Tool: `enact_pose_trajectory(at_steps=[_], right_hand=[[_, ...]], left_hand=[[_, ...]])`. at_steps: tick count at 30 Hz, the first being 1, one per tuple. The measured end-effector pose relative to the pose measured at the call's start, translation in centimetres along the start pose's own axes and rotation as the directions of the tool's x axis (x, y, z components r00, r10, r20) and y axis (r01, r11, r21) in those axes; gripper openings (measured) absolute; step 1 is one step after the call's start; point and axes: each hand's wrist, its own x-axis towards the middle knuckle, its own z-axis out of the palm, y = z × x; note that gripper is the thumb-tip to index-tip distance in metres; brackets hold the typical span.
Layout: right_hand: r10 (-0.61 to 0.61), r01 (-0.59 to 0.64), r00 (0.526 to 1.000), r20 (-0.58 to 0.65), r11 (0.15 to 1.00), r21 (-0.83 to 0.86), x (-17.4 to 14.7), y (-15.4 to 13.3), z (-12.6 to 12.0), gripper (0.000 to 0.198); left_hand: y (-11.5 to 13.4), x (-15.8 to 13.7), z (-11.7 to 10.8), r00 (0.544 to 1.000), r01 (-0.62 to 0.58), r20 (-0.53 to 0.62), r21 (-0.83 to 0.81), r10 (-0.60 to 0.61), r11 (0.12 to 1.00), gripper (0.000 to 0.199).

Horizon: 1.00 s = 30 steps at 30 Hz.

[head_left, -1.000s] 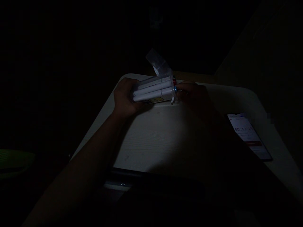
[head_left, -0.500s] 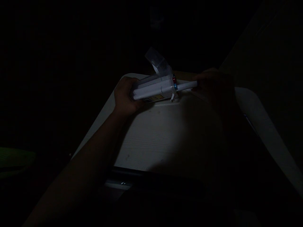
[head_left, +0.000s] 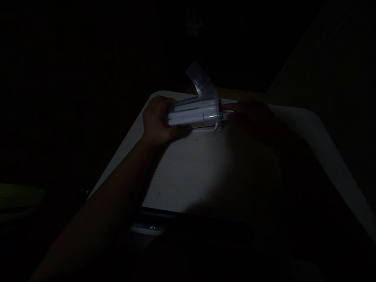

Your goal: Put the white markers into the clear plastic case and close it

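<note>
The left hand is clamped around one end of a clear plastic box-shaped case, held over the pale wood-grained table. White rod-shaped pens show inside the case, red and blue tips at its other end, below its raised transparent lid. Just beside those tips is the right hand; in this gloom I can't tell whether its fingers grip anything.

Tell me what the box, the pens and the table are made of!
The box looks like shiny clear plastic: the pens show through it. Those are probably smooth plastic too, with pale, even barrels. The table has a pale top with faint grain lines, so maybe wood or a wood-look covering; it's too dark to be sure.
</note>
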Motion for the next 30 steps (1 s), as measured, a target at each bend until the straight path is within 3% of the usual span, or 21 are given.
enact_pose_trajectory(at_steps=[5,10,16,21,26,30], right_hand=[[0.015,-0.012,1.0,0.025,0.996,-0.093,0.2,-1.4,-0.1,0.03],[0.107,-0.104,0.993,0.044,0.992,-0.071,0.4,-2.1,-0.1,0.033],[0.137,-0.125,0.979,0.153,0.988,-0.087,-0.5,0.4,-1.7,0.041],[0.286,-0.266,0.947,0.143,0.953,-0.144,-0.9,2.0,-2.9,0.032],[0.285,-0.27,0.937,0.201,0.958,-0.098,-0.7,0.7,-1.8,0.038],[0.249,-0.238,0.931,0.267,0.969,-0.072,-0.6,-0.1,-0.4,0.03]], left_hand=[[-0.3,-0.1,0.0,1.0,0.001,0.019,0.004,-0.001,1.0,0.096],[-0.3,-0.2,-0.1,0.999,0.001,0.053,0.032,-0.003,0.999,0.095],[-0.6,0.2,0.2,1.0,0.019,-0.009,0.034,-0.019,0.999,0.095],[-1.0,0.0,0.4,0.998,0.012,-0.062,0.034,-0.01,0.999,0.103],[-1.8,-0.5,0.6,0.989,0.071,-0.128,-0.037,-0.075,0.997,0.106],[-1.9,-0.5,0.8,0.985,0.095,-0.137,-0.063,-0.103,0.993,0.106]])
